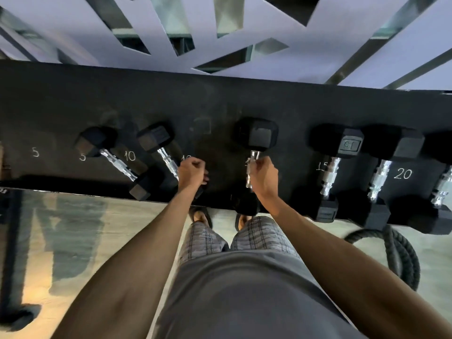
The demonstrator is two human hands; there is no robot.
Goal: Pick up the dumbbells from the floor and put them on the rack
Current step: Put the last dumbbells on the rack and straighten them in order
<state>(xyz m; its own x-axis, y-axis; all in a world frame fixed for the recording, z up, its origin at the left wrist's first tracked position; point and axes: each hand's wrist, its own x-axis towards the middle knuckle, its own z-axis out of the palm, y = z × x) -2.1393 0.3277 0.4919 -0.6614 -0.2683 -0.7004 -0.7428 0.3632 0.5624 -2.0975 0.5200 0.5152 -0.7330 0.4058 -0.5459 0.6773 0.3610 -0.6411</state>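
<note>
A long black rack shelf (244, 104) with chalked weight numbers runs across the view. My right hand (264, 177) is shut on the chrome handle of a black hex dumbbell (258, 133) that lies on the shelf near the middle. My left hand (192, 173) is closed around the near end of the handle of a second dumbbell (155, 138), which lies tilted on the shelf. A small dumbbell (97, 140) lies slanted further left, free of both hands.
Three larger dumbbells, one marked 15 (347, 145), fill the shelf's right part by the number 20 (403, 173). A coiled black rope (401, 253) lies on the floor at the right. My feet (203, 217) stand just under the shelf's front edge. A patterned wall panel rises behind.
</note>
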